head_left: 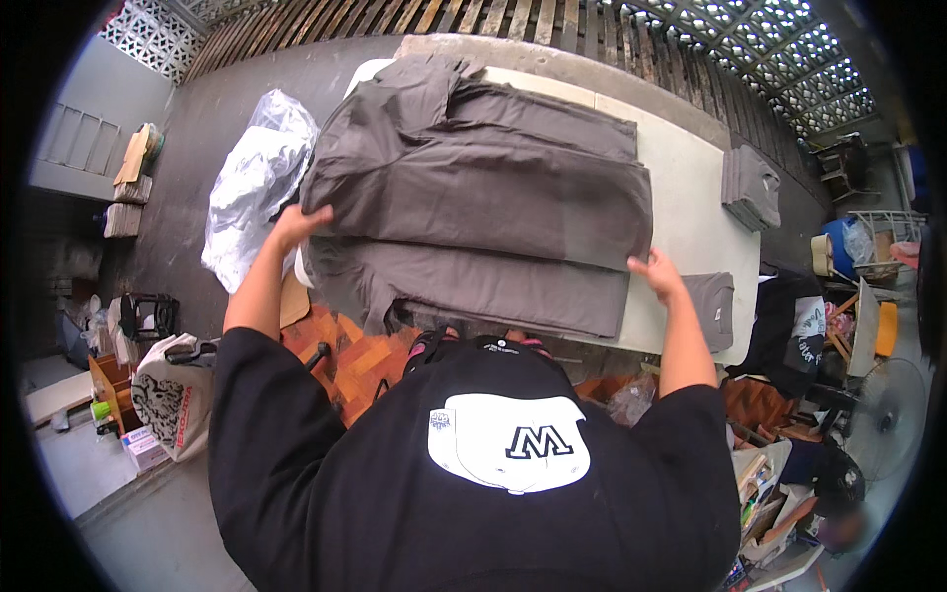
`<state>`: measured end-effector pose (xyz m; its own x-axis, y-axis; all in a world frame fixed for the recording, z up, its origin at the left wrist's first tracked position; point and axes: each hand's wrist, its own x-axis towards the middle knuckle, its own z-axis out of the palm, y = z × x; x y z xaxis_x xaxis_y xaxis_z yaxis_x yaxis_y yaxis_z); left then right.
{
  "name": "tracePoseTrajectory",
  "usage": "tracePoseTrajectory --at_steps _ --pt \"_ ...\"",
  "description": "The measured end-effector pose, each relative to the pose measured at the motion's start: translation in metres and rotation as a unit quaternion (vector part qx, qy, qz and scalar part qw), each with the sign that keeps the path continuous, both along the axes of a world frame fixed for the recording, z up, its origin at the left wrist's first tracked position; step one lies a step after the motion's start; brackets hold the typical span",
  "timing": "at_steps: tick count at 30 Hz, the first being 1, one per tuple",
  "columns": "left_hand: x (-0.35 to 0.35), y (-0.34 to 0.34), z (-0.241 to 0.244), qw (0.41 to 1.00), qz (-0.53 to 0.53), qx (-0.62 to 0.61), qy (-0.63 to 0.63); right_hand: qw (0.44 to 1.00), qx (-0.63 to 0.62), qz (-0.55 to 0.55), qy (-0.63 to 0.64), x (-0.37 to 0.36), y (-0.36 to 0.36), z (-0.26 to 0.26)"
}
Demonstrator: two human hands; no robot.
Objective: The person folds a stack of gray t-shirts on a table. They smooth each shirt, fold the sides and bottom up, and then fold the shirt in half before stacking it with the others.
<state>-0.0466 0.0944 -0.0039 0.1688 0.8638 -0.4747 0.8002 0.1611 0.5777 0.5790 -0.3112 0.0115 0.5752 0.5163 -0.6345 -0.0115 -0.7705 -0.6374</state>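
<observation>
A dark grey-brown shirt (481, 200) lies spread over a pale table (688, 177), its side edge folded in towards the middle. My left hand (302, 224) grips the garment's edge at the table's left end, thumb on top of the cloth. At the right, my right hand (656, 271) pinches the near corner of the folded part, close to the hem. Beyond my right hand, a small folded grey shirt (710, 311) lies near the table's right corner. Farther back on the right edge sits a stack of folded grey shirts (751, 189).
A clear plastic bag with white contents (259, 177) stands against the table's left end. Right of the table are a black cloth with a white print (784, 333), a standing fan (884, 422) and a person (828, 481). A printed tote bag (174, 396) is at the left.
</observation>
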Motion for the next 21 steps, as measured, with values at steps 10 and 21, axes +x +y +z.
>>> tracePoseTrajectory --at_steps 10,21 --pt "0.043 0.049 0.028 0.936 0.239 -0.069 -0.248 0.944 0.241 -0.186 0.127 0.035 0.024 0.01" --pt "0.059 0.072 0.231 0.803 0.14 0.143 -0.561 0.835 0.507 -0.213 0.028 0.071 0.071 0.156"
